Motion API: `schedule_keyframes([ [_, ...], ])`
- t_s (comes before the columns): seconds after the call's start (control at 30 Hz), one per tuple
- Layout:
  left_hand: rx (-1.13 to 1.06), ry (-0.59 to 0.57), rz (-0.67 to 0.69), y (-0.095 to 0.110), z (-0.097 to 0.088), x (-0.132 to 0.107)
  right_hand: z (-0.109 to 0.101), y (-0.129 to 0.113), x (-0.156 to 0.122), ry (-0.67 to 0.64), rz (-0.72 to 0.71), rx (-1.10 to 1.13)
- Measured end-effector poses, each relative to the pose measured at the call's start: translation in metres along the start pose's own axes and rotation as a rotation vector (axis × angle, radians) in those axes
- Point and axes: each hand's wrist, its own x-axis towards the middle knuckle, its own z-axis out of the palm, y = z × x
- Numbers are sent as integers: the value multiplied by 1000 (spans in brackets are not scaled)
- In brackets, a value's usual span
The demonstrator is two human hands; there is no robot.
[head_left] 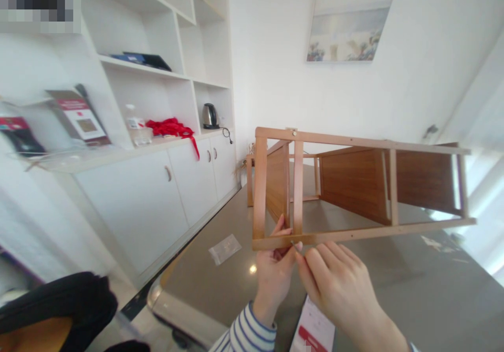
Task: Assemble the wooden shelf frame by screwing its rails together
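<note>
A wooden shelf rack [372, 231] lies on its side on the grey table, with slatted panels between its rails. My left hand [274, 274] is closed around the near lower rail at its left end, with fingers behind the wood and the thumb in front. Close beside it, my right hand [338, 276] pinches a thin metal rod [295, 246], whose tip meets the rail by the left thumb. The fingers hide most of the rod, so its exact kind is unclear. A bracket with a screw [293, 132] sits on the upper rail.
On the grey table [197, 294] lie a small clear plastic bag [224, 249] and a phone [314, 325] below my hands. A black chair [59, 299] stands at lower left. White cabinets [137, 215] line the left, holding a kettle [210, 116] and red cloth [171, 127].
</note>
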Motion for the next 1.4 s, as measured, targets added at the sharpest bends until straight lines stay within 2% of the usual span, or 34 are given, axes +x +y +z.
schedule_keyframes([
  [0.13, -11, 17, -19, 3, 3, -2, -8, 6, 7, -72, -118, -81],
  [0.23, -17, -2, -25, 4, 3, -4, -10, 6, 9, -107, -154, -81],
  [0.37, -21, -12, -31, 2, 2, -6, -7, 2, 5, -110, -123, -31],
  [0.67, -47, 13, -64, -9, -3, -9, 3, -14, -6, 14, 74, 24],
  [0.87, -22, -2, -40, -3, -1, -9, -8, -7, -4, 2, 46, -87],
  [1.0, -2, 28, -52, -1, 1, -10, -15, -2, -5, -47, -54, -130],
  [1.2, 20, 33, -56, -3, 0, -11, -11, 0, -3, -115, -124, -130],
  [1.4, 10, 29, -56, -6, -4, -13, -8, -2, -6, -129, -118, -145],
])
